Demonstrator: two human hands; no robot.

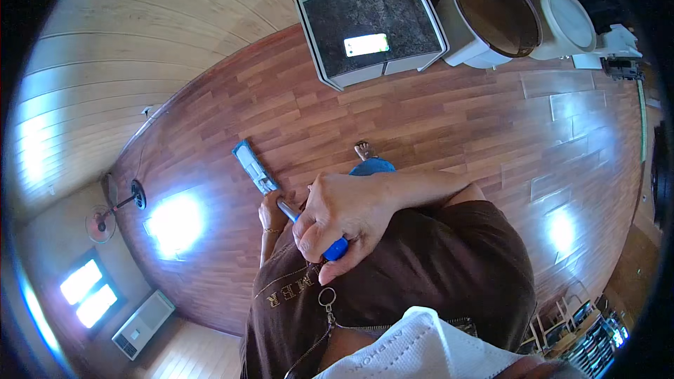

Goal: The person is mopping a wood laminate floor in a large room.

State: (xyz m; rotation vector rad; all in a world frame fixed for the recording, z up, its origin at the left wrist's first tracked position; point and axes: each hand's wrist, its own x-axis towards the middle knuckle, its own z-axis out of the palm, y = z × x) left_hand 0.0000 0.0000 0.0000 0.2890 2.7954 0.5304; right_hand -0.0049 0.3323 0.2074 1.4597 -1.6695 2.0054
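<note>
Head view: nearest, the right hand (pixel 344 210) is closed around the blue-ended mop handle (pixel 336 248); lower, the left hand (pixel 272 212) seems curled around it, fingers partly hidden. Beyond, the flat mop head (pixel 253 166) rests on the wood-look floor (pixel 309 119), left of the foot (pixel 363 151). Standing here, I judge even pressure would keep it flat; the dark-topped cabinet (pixel 386 10), farther off, leaves room for long strokes.
</note>
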